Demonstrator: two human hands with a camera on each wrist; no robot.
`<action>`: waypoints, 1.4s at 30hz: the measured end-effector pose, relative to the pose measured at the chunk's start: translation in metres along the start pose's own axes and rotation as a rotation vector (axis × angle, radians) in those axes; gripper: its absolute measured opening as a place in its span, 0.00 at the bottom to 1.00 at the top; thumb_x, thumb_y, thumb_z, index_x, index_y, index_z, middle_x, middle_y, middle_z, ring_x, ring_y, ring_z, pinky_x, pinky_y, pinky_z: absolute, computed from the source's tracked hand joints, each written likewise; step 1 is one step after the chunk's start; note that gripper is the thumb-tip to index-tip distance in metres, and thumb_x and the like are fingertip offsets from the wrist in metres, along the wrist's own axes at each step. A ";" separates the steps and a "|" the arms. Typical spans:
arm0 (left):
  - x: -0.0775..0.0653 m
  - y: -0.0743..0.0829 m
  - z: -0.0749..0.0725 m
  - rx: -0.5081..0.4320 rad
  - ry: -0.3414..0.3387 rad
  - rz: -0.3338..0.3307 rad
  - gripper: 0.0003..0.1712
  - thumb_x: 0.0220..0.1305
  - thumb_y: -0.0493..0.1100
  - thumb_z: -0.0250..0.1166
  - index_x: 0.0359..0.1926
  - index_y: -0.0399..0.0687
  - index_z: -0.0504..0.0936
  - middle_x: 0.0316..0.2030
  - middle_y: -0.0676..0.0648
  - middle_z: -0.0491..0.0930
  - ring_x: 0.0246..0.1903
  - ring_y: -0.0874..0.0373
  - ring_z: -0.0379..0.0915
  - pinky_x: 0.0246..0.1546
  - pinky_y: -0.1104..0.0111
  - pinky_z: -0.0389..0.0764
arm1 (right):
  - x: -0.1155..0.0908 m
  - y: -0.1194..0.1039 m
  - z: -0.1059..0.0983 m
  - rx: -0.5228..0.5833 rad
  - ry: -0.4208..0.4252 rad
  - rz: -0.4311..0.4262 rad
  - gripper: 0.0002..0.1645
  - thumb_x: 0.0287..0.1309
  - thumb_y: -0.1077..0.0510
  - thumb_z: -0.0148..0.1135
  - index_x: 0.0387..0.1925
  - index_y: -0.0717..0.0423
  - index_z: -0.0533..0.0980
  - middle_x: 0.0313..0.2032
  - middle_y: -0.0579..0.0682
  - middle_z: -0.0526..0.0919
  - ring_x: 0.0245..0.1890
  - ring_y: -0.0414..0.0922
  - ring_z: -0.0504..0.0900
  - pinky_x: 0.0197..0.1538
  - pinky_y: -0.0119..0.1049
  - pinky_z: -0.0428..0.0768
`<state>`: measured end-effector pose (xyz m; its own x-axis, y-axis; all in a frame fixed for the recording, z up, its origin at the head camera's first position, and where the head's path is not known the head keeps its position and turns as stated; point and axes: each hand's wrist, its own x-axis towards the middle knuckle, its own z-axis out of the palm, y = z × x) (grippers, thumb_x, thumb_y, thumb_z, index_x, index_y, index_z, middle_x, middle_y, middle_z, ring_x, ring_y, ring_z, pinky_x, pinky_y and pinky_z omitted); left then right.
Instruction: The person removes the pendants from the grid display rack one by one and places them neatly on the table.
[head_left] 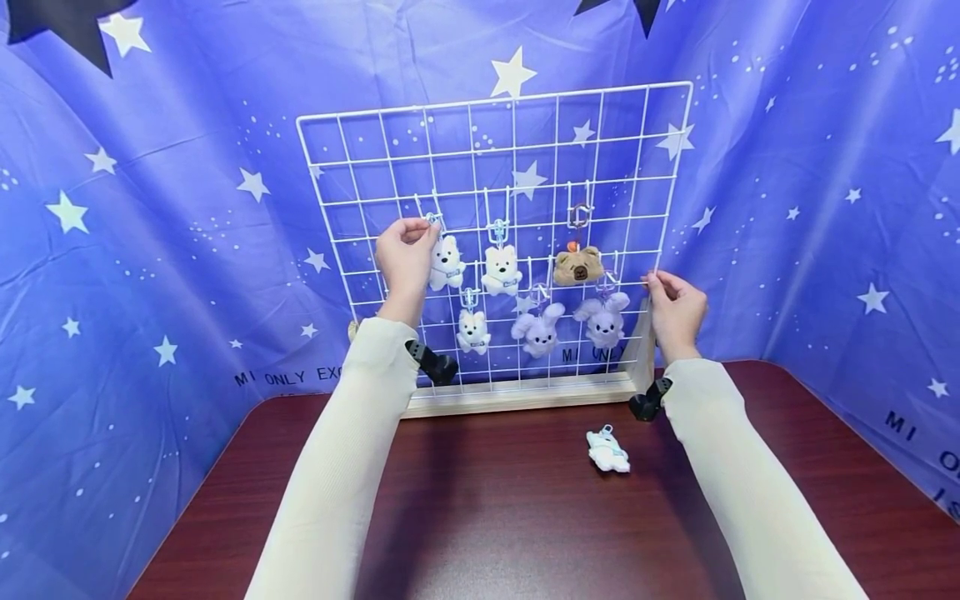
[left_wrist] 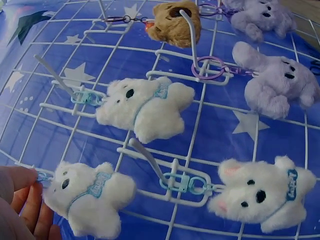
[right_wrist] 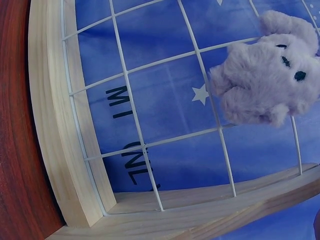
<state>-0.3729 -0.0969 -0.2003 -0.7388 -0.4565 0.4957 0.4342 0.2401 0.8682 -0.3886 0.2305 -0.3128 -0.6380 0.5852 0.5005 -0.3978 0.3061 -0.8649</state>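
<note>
My left hand (head_left: 405,258) pinches the light blue clasp (left_wrist: 43,176) of a white plush keychain (left_wrist: 92,200) at the upper left hooks of a white wire grid (head_left: 536,102). Beside it hangs a second white plush keychain (head_left: 501,271), and a third white plush (head_left: 473,332) hangs lower, both on hooks by blue clasps. At the grid's right edge, my right hand (head_left: 678,312) pinches the frame between thumb and fingers. The right wrist view leaves that hand out and shows the grid's lower corner with a lilac plush (right_wrist: 272,75).
A brown plush (head_left: 578,267) hangs upper right, above two lilac bunny keychains (head_left: 538,331). The grid stands in a wooden base (head_left: 517,398) on a dark red table (head_left: 480,517). Another white plush (head_left: 608,452) lies on the table. Blue starry cloth (head_left: 172,275) surrounds everything.
</note>
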 end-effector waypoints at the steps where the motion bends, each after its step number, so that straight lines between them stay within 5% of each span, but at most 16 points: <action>1: 0.000 0.000 -0.001 -0.020 -0.007 -0.004 0.07 0.54 0.40 0.71 0.30 0.42 0.81 0.22 0.56 0.76 0.25 0.67 0.71 0.33 0.76 0.73 | 0.000 0.000 0.000 0.004 0.002 -0.001 0.16 0.59 0.55 0.63 0.43 0.63 0.82 0.33 0.44 0.87 0.26 0.21 0.77 0.37 0.17 0.74; 18: 0.000 0.001 -0.021 -0.108 -0.108 0.037 0.05 0.53 0.36 0.70 0.30 0.41 0.81 0.21 0.59 0.77 0.24 0.68 0.73 0.30 0.77 0.73 | -0.001 0.002 0.000 0.013 -0.002 0.004 0.17 0.59 0.54 0.63 0.43 0.62 0.82 0.32 0.40 0.87 0.26 0.21 0.77 0.37 0.17 0.74; 26: -0.007 0.009 -0.029 -0.149 -0.157 0.033 0.04 0.53 0.35 0.69 0.29 0.41 0.80 0.19 0.59 0.77 0.24 0.66 0.73 0.29 0.76 0.73 | 0.001 0.002 0.001 -0.009 -0.002 -0.012 0.17 0.60 0.54 0.62 0.44 0.63 0.81 0.40 0.57 0.85 0.26 0.21 0.77 0.38 0.18 0.74; 42: -0.028 0.021 -0.039 -0.201 -0.280 0.032 0.05 0.55 0.35 0.68 0.28 0.45 0.79 0.21 0.59 0.79 0.25 0.65 0.73 0.30 0.73 0.72 | 0.000 0.000 0.000 -0.046 -0.010 0.004 0.18 0.60 0.52 0.61 0.45 0.62 0.81 0.41 0.59 0.84 0.26 0.20 0.76 0.39 0.18 0.74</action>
<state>-0.3231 -0.1123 -0.1964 -0.8239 -0.1924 0.5331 0.5314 0.0645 0.8447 -0.3890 0.2303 -0.3127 -0.6461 0.5787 0.4976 -0.3653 0.3381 -0.8674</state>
